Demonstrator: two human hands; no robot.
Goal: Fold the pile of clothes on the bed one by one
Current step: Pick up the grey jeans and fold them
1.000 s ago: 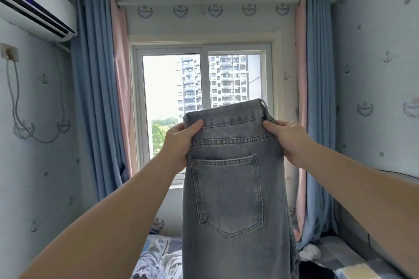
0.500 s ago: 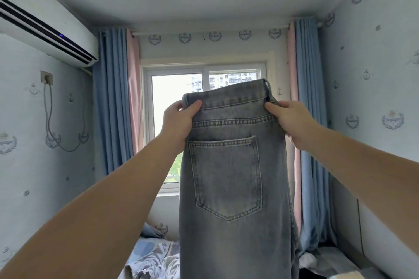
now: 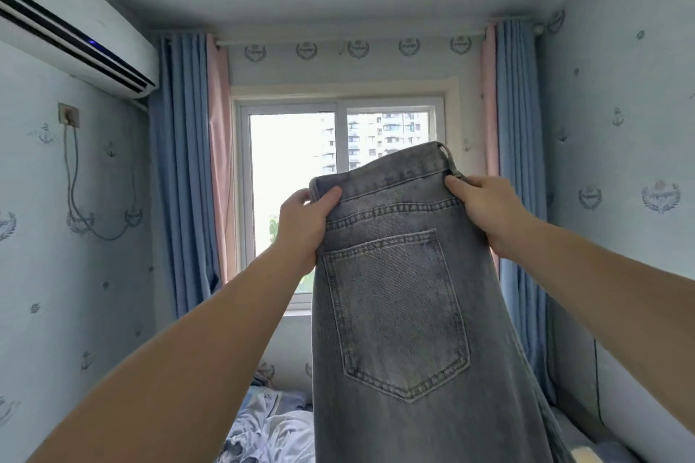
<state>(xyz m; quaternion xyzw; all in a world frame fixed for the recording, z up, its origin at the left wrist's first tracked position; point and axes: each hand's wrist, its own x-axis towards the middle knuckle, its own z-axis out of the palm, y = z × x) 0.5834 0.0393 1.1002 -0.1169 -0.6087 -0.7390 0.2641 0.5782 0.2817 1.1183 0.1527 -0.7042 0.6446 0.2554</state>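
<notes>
The left grip (image 3: 301, 225) is pinching one end of the waistband (image 3: 391, 177), its thumb lying across the near face of the cloth and its fingers curling behind. The right grip (image 3: 489, 212) is clutching the other end the same way, just beneath a belt loop (image 3: 447, 158) that is sticking up at the corner. Between them the jeans (image 3: 413, 432) are hanging in the air in front of the window (image 3: 293, 199), with the waistband tilting up toward the right. They are grey, faded denim, paler in patches, with light stitching. One back pocket (image 3: 398, 316) with a pointed bottom is facing the camera. The legs are dropping out of the bottom of the view. Low down, left of the jeans, crumpled pale clothes (image 3: 270, 432) are lying on the bed (image 3: 259, 393). Blue and pink curtains (image 3: 184, 169) are flanking the window, and an air conditioner (image 3: 67, 30) is sitting high on the left wall.
</notes>
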